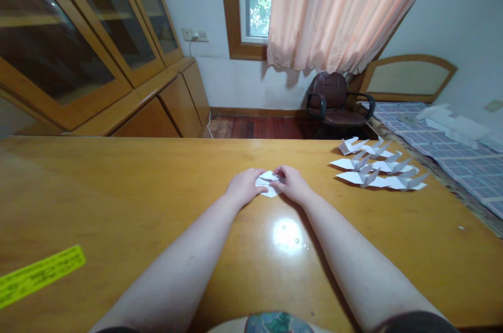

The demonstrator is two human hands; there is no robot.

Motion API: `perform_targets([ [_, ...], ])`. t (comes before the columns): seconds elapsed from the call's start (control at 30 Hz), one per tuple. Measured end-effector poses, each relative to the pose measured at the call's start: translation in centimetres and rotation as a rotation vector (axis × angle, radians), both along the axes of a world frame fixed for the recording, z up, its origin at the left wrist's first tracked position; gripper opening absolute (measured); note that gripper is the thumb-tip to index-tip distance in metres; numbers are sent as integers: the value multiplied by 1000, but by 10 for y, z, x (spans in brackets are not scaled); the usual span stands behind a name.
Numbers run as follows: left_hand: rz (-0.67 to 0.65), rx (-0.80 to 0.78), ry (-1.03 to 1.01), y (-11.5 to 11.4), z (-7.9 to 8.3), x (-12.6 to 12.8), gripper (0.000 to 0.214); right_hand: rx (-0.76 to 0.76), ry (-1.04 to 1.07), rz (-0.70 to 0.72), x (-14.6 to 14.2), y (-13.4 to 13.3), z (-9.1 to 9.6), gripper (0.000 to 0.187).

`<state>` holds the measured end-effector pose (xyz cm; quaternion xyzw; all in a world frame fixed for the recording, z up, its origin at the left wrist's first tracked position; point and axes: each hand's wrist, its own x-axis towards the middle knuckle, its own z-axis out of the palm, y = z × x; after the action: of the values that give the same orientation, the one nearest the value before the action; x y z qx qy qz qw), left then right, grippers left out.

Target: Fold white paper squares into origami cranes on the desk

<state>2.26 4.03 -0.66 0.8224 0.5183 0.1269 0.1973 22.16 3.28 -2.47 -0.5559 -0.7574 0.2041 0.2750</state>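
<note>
A small folded sheet of white paper [270, 190] lies on the wooden table in front of me, with creased flaps on its upper side. My left hand [247, 185] grips its left edge, fingers at the far side and thumb on the near part. On the opposite edge, my right hand [291, 183] pinches a flap between thumb and fingers. Some of the paper is hidden under both hands. Off to the right stand several white folded paper cranes [377, 165], grouped in rows near the table's far right corner.
The wooden table [157, 207] spans the view, with a yellow printed strip [43, 274] at left. Beyond its far edge stands a brown office chair [334, 97]. A bed [444, 129] is at right, a glass-door cabinet [118, 76] at left.
</note>
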Motion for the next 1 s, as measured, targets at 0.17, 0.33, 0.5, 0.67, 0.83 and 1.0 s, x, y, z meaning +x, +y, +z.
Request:
perform_targets([
  [0.17, -11, 16, -42, -1, 1, 1, 49, -38, -7, 8, -1, -2, 3, 23],
  [0.33, 2, -3, -42, 0, 0, 0, 57, -130, 66, -33, -1, -1, 3, 32],
  [0.5, 14, -19, -21, 1, -1, 1, 54, -155, -39, -22, 0, 1, 4, 14],
  [0.67, 13, -19, -16, 0, -1, 1, 47, -138, -65, 8, 1, 0, 6, 18],
  [0.83, 27, -23, -15, 1, 0, 2, 39, -179, -31, 1, 2, 0, 3, 13],
  [1.0, -12, 86, 8, 0, 3, 0, 17, -100, 43, -4, 1, -1, 4, 2],
])
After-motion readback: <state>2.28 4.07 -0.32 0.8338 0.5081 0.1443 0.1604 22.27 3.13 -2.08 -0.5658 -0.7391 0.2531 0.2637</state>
